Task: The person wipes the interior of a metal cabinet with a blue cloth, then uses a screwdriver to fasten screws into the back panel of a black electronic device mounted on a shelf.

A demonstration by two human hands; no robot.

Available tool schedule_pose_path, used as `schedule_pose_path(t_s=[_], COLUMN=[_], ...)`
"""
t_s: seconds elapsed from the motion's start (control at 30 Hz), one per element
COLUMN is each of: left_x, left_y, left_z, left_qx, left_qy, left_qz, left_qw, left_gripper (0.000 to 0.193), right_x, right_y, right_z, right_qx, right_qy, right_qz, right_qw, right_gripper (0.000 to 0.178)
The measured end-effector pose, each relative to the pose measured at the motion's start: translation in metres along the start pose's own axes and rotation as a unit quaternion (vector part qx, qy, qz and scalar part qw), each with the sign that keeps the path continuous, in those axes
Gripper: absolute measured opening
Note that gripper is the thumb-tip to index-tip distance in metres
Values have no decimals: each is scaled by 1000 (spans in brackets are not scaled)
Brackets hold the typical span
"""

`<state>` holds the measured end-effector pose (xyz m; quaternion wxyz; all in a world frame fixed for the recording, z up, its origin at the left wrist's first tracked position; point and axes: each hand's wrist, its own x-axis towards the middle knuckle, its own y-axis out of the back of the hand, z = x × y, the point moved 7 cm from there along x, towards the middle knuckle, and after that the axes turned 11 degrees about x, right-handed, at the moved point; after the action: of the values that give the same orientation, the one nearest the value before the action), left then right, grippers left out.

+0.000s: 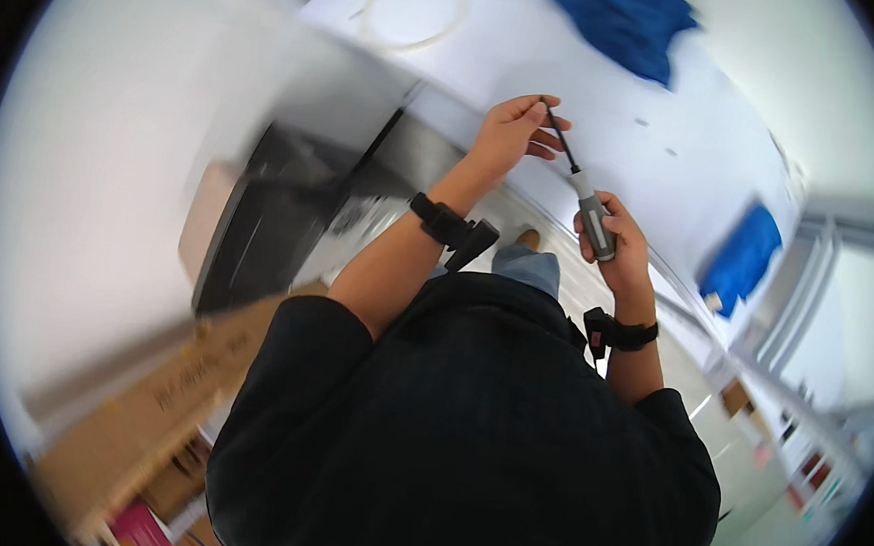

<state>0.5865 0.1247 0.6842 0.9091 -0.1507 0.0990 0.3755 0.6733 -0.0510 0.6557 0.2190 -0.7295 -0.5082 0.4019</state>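
A screwdriver [588, 204] with a grey handle and a thin dark shaft is held above the near edge of the white table [591, 42]. My right hand [621, 246] wraps round its handle. At the shaft's far end, my left hand [521, 128] pinches the tip between thumb and forefinger, its other fingers spread apart. The tool slants from upper left to lower right. Whether anything small sits at the tip is too fine to make out. Each wrist wears a black strap with a small black device.
On the table lie a coiled pale tube [411, 43], a blue cloth [627, 24] and another blue bundle [743, 257] at the right. A black bin-like box [269, 233] stands at the left, above a large cardboard box [165, 387]. A metal frame [806, 296] rises at the right.
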Motion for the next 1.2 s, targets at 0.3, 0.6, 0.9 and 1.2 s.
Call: schedule_pose_path(t_s=[0.3, 0.6, 0.9, 1.2], left_x=[-198, -400, -481, -482], left_y=[217, 346, 398, 410], left_z=[-56, -95, -80, -82], left_qx=[-136, -223, -207, -244], left_qy=[-52, -106, -119, -120], left_qz=[283, 334, 328, 316], left_qw=[948, 910, 914, 909], left_gripper=[26, 30, 30, 29], right_x=[53, -13, -73, -90], right_y=[-137, -260, -338, -353], right_z=[161, 343, 412, 439], right_qx=[-154, -177, -171, -136], right_qy=[-230, -281, -256, -248], right_qz=[-179, -229, -234, -204], right_qw=[944, 915, 922, 937], right_gripper=[43, 40, 42, 40])
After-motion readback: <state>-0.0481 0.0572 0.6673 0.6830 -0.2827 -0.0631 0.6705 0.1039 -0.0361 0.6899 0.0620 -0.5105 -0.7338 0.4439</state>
